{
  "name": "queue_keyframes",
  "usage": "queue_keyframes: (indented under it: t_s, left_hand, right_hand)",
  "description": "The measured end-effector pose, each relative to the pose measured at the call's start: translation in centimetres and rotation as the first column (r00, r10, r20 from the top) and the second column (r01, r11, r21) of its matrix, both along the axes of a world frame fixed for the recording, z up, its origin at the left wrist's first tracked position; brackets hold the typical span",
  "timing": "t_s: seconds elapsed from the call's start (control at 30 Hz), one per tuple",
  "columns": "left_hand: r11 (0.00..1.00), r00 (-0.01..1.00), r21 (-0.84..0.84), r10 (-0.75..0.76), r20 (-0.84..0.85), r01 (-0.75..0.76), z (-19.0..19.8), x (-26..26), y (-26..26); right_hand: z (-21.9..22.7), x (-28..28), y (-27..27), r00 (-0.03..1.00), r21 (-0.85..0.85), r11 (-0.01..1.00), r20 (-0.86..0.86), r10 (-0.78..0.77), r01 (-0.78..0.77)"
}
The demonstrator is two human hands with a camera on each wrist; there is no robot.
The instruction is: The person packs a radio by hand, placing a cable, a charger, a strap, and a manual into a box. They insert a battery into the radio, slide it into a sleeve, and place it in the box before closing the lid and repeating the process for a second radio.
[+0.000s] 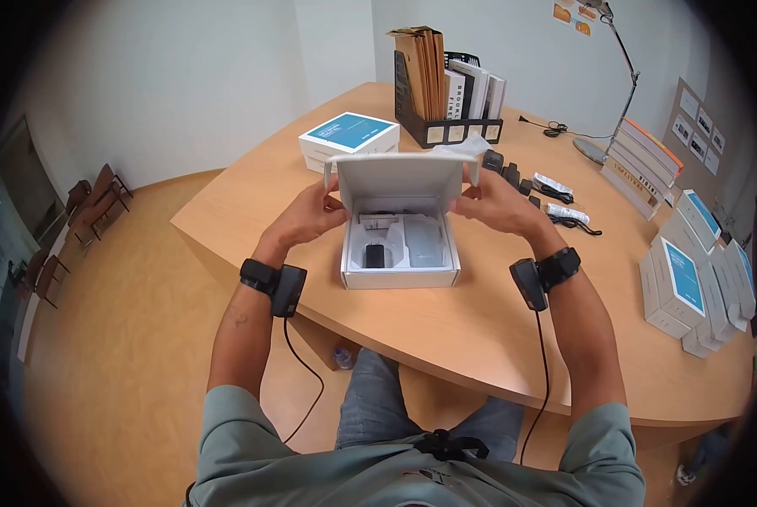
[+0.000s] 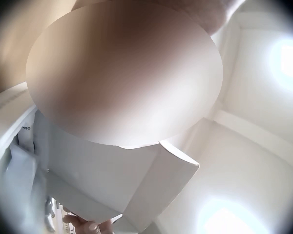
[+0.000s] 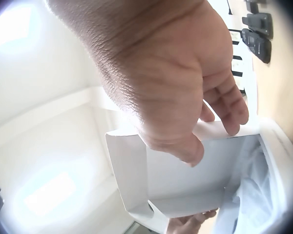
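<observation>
A white cardboard box (image 1: 400, 280) stands on the table in front of me, its hinged lid (image 1: 402, 184) raised. My left hand (image 1: 305, 216) grips the lid's left side, and my right hand (image 1: 507, 204) pinches the right side. In the right wrist view, the right thumb (image 3: 188, 150) lies inside the lid while the fingers are outside. Inside the box are a black plug adapter (image 1: 374, 255) and a clear-wrapped piece (image 1: 424, 243) on the right. A blurred oval covers much of the left wrist view.
Behind the box are a closed white-and-blue box (image 1: 349, 139) and a black file holder (image 1: 463, 133). Small black devices (image 1: 510, 174) and cables lie to the right. Stacked books (image 1: 636, 173), a desk lamp (image 1: 590, 150) and more boxes (image 1: 674, 283) line the right side.
</observation>
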State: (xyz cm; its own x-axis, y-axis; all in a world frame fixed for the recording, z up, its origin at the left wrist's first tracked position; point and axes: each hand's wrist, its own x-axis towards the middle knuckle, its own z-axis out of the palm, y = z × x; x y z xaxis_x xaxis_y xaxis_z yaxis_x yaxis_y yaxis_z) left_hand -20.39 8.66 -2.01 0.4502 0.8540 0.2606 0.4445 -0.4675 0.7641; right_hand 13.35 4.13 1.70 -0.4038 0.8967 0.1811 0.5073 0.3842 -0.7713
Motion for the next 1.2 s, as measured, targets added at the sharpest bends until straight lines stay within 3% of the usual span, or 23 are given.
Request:
queue_keyframes:
  t_s: [0.1,0.17,0.2,0.3,0.43,0.57,0.63,0.73,0.77,0.83,0.87,0.93,1.03,1.17,1.2]
  left_hand:
    - [0.998,0.996,-0.004,-0.07,-0.053,0.07,-0.5,-0.7,-0.3]
    - [0.973,0.953,0.212,-0.025,-0.302,0.093,-0.2,-0.9,-1.2]
    - [0.973,0.953,0.209,-0.025,-0.303,0.092,-0.5,-1.0,-1.5]
    - [0.998,0.974,0.045,-0.042,-0.222,0.053,-1.8,-1.2,-1.9]
    - [0.999,0.98,0.042,-0.023,-0.198,0.032,-1.7,-1.1,-3.8]
    - [0.998,0.992,0.012,-0.066,-0.107,0.068,-1.5,-1.7,-6.4]
    - [0.981,0.972,-0.093,-0.148,0.184,0.167,-1.7,-2.3,-7.9]
    - [0.97,0.946,-0.157,-0.134,0.297,0.187,-2.6,-2.6,-8.5]
    - [0.969,0.945,-0.16,-0.135,0.297,0.189,-2.5,-2.5,-8.8]
    - [0.971,0.931,-0.161,-0.112,0.348,0.177,-1.8,-1.8,-9.5]
    - [0.97,0.93,-0.162,-0.116,0.348,0.182,-1.5,-1.7,-9.8]
    - [0.971,0.952,-0.208,-0.051,0.302,0.118,-1.2,-1.5,-10.4]
    - [0.983,0.974,-0.174,-0.024,0.227,0.065,-2.2,-1.3,-10.0]
    - [0.989,0.982,-0.143,-0.016,0.187,0.044,-3.1,-1.1,-10.0]
    - [0.988,0.965,-0.132,-0.041,0.257,0.077,-4.0,-1.2,-9.8]
  right_hand:
    - [-1.1,0.4,-0.1,0.994,0.111,0.99,0.082,0.077,-0.086]
    - [-1.7,0.1,-1.1,0.988,0.143,0.988,0.151,0.03,-0.052]
    - [-2.0,0.0,-1.6,0.975,0.178,0.984,0.219,-0.02,-0.02]
    - [-3.3,0.1,-2.4,0.964,0.163,0.986,0.264,-0.016,-0.028]
    - [-3.5,0.0,-3.5,0.981,0.062,0.998,0.193,-0.032,0.021]
    - [-4.8,0.3,-3.8,0.992,0.154,0.988,0.119,-0.041,0.023]
    - [-5.3,0.2,-4.4,0.993,0.23,0.973,0.114,-0.043,0.015]
    - [-5.8,-0.4,-5.5,0.998,0.205,0.978,0.024,-0.052,0.047]
    - [-6.0,-0.4,-5.4,0.998,0.202,0.978,0.024,-0.054,0.048]
    - [-6.1,-0.1,-5.2,0.991,0.043,0.998,-0.132,-0.033,0.039]
    - [-5.8,0.2,-5.4,0.99,0.043,0.998,-0.133,-0.038,0.044]
    - [-4.8,0.8,-5.9,0.986,-0.122,0.989,-0.154,0.061,-0.081]
    - [-4.9,1.3,-6.2,0.987,-0.169,0.983,-0.154,0.045,-0.071]
    - [-4.9,0.8,-7.0,0.998,-0.012,0.998,-0.036,0.06,-0.061]
    - [-5.0,0.8,-7.0,0.998,0.002,0.998,0.0,0.064,-0.064]
